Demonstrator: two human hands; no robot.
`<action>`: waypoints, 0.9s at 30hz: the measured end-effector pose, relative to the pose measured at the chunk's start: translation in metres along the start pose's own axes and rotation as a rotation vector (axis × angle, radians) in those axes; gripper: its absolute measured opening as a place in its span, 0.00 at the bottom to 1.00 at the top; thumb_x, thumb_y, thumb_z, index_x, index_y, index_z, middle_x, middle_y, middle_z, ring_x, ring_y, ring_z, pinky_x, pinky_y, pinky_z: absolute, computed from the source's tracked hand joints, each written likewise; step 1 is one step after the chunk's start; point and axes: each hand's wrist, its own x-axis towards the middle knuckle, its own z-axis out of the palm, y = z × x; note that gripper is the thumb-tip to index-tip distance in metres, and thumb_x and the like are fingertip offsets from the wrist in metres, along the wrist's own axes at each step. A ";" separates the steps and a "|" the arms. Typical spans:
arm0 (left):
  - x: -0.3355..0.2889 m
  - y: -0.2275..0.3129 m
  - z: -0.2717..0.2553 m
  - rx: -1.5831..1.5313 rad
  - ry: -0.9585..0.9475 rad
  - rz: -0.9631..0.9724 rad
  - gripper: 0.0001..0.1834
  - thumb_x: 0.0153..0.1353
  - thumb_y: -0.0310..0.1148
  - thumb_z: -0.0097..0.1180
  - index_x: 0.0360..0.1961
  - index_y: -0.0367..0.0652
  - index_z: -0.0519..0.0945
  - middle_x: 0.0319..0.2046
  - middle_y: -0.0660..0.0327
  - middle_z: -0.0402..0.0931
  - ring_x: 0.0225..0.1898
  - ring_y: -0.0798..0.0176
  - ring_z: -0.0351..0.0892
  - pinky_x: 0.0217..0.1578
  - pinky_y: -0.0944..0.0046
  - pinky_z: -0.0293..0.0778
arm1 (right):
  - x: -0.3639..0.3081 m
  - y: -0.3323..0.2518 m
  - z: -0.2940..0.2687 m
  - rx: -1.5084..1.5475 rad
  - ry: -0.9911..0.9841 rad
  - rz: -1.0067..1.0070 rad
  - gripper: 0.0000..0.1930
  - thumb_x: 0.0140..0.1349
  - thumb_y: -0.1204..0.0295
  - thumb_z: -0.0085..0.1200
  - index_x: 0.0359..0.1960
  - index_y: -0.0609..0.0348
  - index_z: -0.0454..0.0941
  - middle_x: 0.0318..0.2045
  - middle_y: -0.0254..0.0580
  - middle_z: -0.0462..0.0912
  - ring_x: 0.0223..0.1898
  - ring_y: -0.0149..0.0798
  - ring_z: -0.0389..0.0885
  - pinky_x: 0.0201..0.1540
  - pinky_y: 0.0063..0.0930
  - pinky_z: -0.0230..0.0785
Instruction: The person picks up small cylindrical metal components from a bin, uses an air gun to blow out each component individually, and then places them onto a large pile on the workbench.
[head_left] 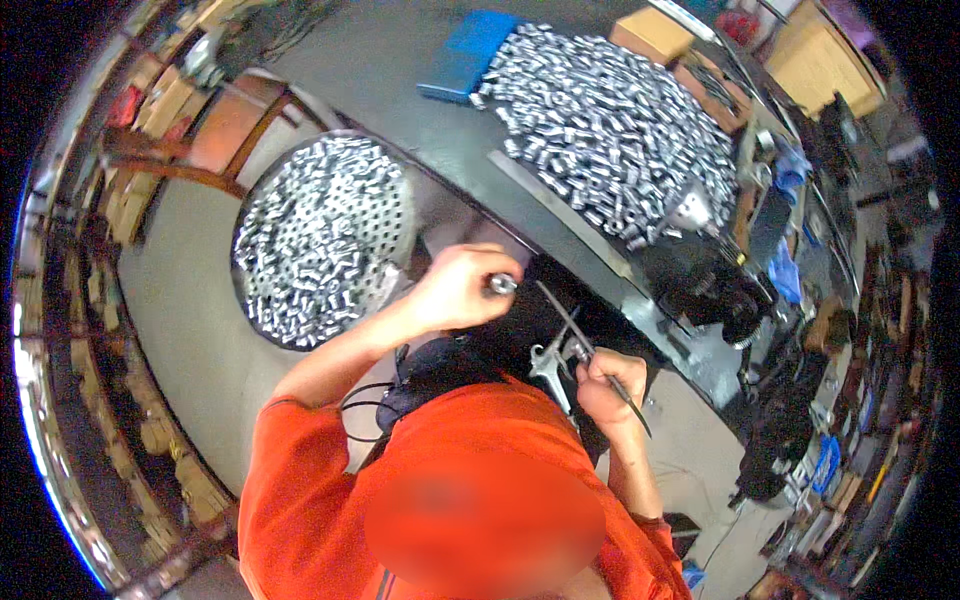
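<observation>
My left hand [462, 288] is closed around a small metal sleeve [502, 284], its round end facing out past the fingers. My right hand [612, 388] grips a long thin file-like metal tool [568, 322]. The tool slants up and left, and its tip is near the sleeve but apart from it. Beside the right fingers is a silver air blow gun [549, 372]; whether those fingers also touch it I cannot tell. Both hands are over my lap, just in front of the bench edge.
At the left stands a round perforated metal basket [397, 215] holding many metal sleeves. A large heap of similar sleeves [610, 130] covers the bench [400, 90], beside a blue bin [465, 55] and a flat metal bar [560, 212]. A wooden chair [235, 130] stands behind the basket.
</observation>
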 end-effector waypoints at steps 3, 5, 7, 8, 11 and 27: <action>-0.007 -0.011 -0.004 0.117 0.026 -0.075 0.13 0.36 0.26 0.59 0.28 0.39 0.77 0.21 0.55 0.69 0.22 0.52 0.72 0.24 0.59 0.68 | 0.007 -0.034 -0.010 0.130 -0.058 -0.151 0.19 0.34 0.89 0.50 0.11 0.58 0.50 0.10 0.36 0.55 0.10 0.35 0.55 0.15 0.28 0.42; -0.007 -0.013 0.000 0.185 0.036 -0.041 0.13 0.35 0.25 0.58 0.28 0.40 0.77 0.21 0.55 0.69 0.23 0.50 0.72 0.24 0.58 0.69 | 0.006 -0.038 -0.008 0.153 -0.083 -0.218 0.19 0.32 0.89 0.50 0.11 0.57 0.50 0.10 0.36 0.56 0.10 0.36 0.55 0.14 0.28 0.41; -0.005 -0.011 0.003 0.208 0.000 -0.052 0.13 0.35 0.26 0.59 0.28 0.40 0.76 0.22 0.55 0.69 0.24 0.49 0.73 0.25 0.57 0.69 | 0.004 -0.036 -0.005 0.162 -0.114 -0.207 0.19 0.32 0.88 0.50 0.11 0.57 0.50 0.10 0.36 0.56 0.09 0.37 0.56 0.14 0.28 0.42; -0.005 -0.009 0.003 0.225 -0.010 -0.062 0.14 0.35 0.26 0.59 0.28 0.40 0.76 0.22 0.55 0.69 0.24 0.49 0.73 0.25 0.56 0.70 | 0.005 -0.035 -0.004 0.163 -0.128 -0.204 0.19 0.31 0.88 0.49 0.11 0.57 0.50 0.10 0.36 0.56 0.09 0.37 0.56 0.14 0.27 0.42; -0.004 -0.003 0.003 0.265 -0.028 -0.014 0.16 0.33 0.26 0.60 0.29 0.42 0.76 0.24 0.56 0.69 0.25 0.49 0.73 0.25 0.56 0.70 | 0.005 -0.031 -0.002 0.195 -0.179 -0.154 0.16 0.33 0.86 0.48 0.11 0.58 0.51 0.10 0.37 0.57 0.10 0.36 0.58 0.14 0.27 0.45; 0.078 -0.017 0.038 0.414 -0.082 0.065 0.13 0.42 0.35 0.57 0.32 0.45 0.81 0.29 0.55 0.77 0.32 0.50 0.79 0.32 0.51 0.75 | -0.018 -0.017 -0.034 -0.146 0.074 -0.172 0.13 0.37 0.78 0.53 0.12 0.57 0.57 0.12 0.38 0.57 0.13 0.39 0.61 0.16 0.30 0.50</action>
